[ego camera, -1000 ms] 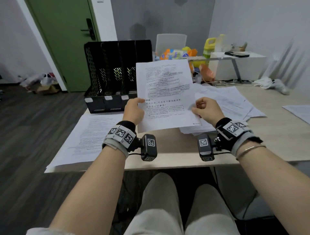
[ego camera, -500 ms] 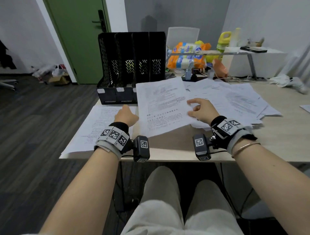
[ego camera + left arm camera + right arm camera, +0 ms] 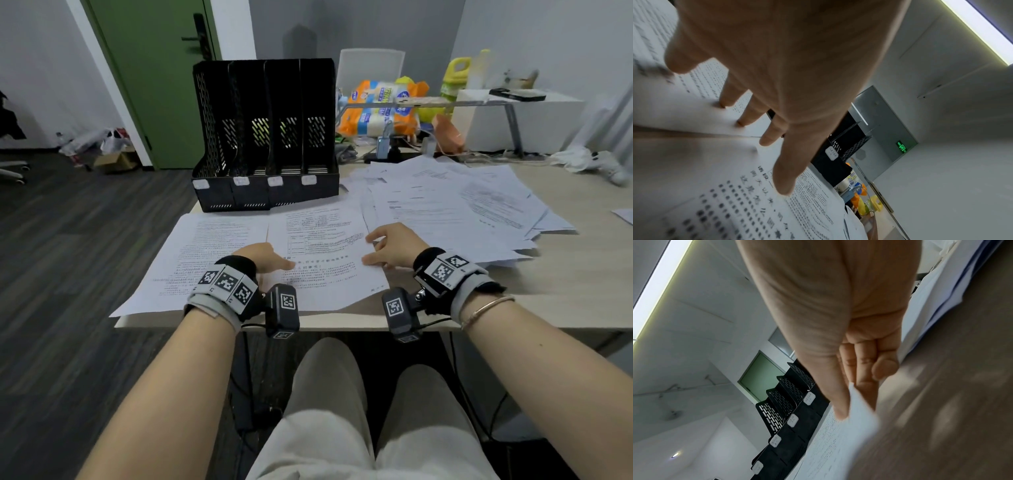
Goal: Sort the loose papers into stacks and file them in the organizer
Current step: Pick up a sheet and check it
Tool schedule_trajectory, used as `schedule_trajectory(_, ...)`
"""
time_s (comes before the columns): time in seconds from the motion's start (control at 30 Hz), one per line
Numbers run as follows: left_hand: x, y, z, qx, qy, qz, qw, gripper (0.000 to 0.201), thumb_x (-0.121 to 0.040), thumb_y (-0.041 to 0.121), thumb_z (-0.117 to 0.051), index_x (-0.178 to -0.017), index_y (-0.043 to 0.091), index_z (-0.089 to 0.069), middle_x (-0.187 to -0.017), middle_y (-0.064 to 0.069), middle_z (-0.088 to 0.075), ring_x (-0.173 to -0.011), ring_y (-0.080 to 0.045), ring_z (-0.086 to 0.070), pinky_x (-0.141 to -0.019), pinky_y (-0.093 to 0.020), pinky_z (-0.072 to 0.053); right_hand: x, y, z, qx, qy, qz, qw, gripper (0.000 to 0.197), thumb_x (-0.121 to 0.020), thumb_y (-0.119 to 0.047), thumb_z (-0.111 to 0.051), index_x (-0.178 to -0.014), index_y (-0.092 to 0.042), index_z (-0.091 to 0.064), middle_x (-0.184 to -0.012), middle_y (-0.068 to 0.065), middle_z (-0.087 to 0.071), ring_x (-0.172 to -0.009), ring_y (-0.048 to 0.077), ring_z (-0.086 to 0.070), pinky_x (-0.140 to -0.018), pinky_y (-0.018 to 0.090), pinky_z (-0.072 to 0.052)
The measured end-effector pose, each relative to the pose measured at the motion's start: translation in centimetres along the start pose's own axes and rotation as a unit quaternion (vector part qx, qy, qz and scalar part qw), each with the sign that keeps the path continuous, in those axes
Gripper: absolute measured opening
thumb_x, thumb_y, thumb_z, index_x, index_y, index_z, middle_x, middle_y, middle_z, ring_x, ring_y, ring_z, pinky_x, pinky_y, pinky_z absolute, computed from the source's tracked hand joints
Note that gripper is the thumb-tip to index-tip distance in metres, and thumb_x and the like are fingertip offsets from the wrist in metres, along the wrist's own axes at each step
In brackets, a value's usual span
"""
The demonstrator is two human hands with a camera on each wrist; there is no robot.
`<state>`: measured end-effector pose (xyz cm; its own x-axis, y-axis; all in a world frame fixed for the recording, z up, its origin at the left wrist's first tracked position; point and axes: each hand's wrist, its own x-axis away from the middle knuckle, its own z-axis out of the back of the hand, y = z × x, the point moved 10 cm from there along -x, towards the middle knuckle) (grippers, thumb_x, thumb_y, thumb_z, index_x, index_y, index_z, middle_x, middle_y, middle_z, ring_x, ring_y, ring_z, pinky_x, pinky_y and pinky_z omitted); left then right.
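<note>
A printed sheet (image 3: 325, 253) (image 3: 838, 443) lies flat on the table's front middle. My right hand (image 3: 394, 246) (image 3: 857, 394) pinches its right edge between thumb and fingers. With straight, spread fingers my left hand (image 3: 263, 260) (image 3: 766, 105) rests across the gap, thumb on this sheet (image 3: 756, 211), the other fingers on the left stack (image 3: 212, 257) (image 3: 694, 97). A fanned pile of loose papers (image 3: 462, 212) covers the table to the right. The black mesh organizer (image 3: 267, 137) (image 3: 789, 426) stands behind the sheets, with its slots showing no paper.
Behind the loose pile lie a plastic bag of goods (image 3: 380, 106), cables and small items. A white shelf (image 3: 513, 116) with a phone on it stands at the back right. The bare wooden table (image 3: 565, 274) shows at the front right. My knees are below the front edge.
The sheet, held upright in both hands a second ago, has come down flat onto the table. My left hand has let go and now lies flat; the right still holds the edge.
</note>
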<state>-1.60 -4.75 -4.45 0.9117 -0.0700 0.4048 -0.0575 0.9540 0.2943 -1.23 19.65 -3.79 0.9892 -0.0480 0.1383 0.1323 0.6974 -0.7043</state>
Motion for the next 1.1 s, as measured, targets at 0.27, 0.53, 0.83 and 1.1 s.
schedule_trajectory(0.27, 0.9, 3.7, 1.3, -0.011, 0.016, -0.052, 0.998, 0.062, -0.095, 0.046, -0.045, -0.141, 0.005, -0.036, -0.146, -0.010, -0.040, -0.132, -0.025, -0.040, -0.104, -0.034, -0.032, 0.5, -0.3, 1.9, 0.002, 0.025, 0.000, 1.000, 0.045, -0.078, -0.052, -0.068, -0.099, -0.013, -0.072, -0.095, -0.004, -0.061, -0.093, 0.012, -0.054, -0.081, 0.026, -0.038)
schedule_trajectory(0.53, 1.0, 11.0, 1.6, 0.020, 0.025, -0.133, 0.991, 0.060, -0.095, 0.041, -0.047, -0.143, 0.007, -0.034, -0.149, -0.007, -0.035, -0.136, -0.023, -0.035, -0.108, -0.031, -0.027, 1.5, 2.3, 10.2, 0.025, 0.131, 0.003, 0.991, 0.019, -0.081, -0.027, -0.072, -0.094, -0.014, -0.072, -0.104, 0.004, -0.068, -0.103, 0.018, -0.060, -0.084, 0.025, -0.041)
schedule_trajectory(0.83, 0.0, 19.8, 0.3, 0.100, 0.045, -0.213, 0.971, 0.042, -0.091, 0.033, -0.056, -0.126, 0.009, -0.053, -0.131, -0.006, -0.053, -0.120, -0.021, -0.050, -0.093, -0.027, -0.038, 3.5, 12.3, 17.0, 0.109, 0.179, -0.157, 0.965, 0.026, -0.074, -0.039, -0.074, -0.095, -0.030, -0.063, -0.131, 0.005, -0.057, -0.126, 0.029, -0.046, -0.105, 0.043, -0.037)
schedule_trajectory(1.1, -1.1, 23.2, -3.9, 0.105, -0.026, -0.184, 0.977, 0.022, -0.093, 0.027, -0.051, -0.080, 0.009, -0.051, -0.080, -0.005, -0.052, -0.082, -0.025, -0.054, -0.065, -0.029, -0.045, 4.9, 16.1, 17.4, 0.124, 0.116, -0.239, 0.956, 0.069, -0.079, -0.037, -0.071, -0.132, -0.002, -0.045, -0.140, 0.015, -0.045, -0.128, 0.031, -0.043, -0.103, 0.034, -0.037)
